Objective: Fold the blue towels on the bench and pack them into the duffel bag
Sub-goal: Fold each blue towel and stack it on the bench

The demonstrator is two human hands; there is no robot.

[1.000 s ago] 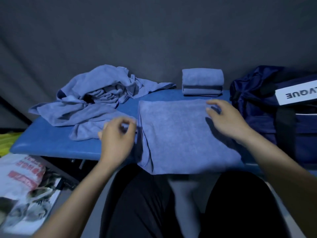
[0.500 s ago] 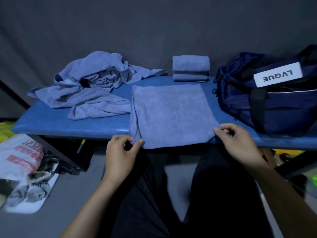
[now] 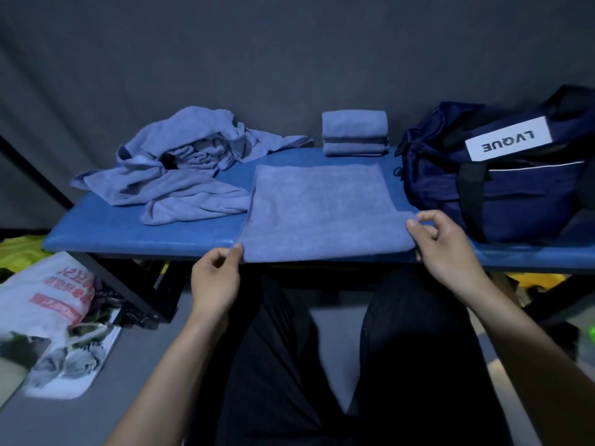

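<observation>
hands [image 3: 215, 278] [image 3: 446, 249] pinching towel [image 3: 322, 210] near corners

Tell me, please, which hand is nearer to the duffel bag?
Right. The right hand pinches the flat towel's near right corner just beside the duffel bag; the left hand pinches the near left corner, across the towel.

Grey curtain [image 3: 289, 53]: hangs as backdrop across the rear. Grey floor [image 3: 48, 420]. White plastic bag [image 3: 48, 300] with red print: on floor, lower left. Yellow cloth [image 3: 19, 252]: far left, below the bench edge. Black trousers [image 3: 273, 365]: foreground.
</observation>
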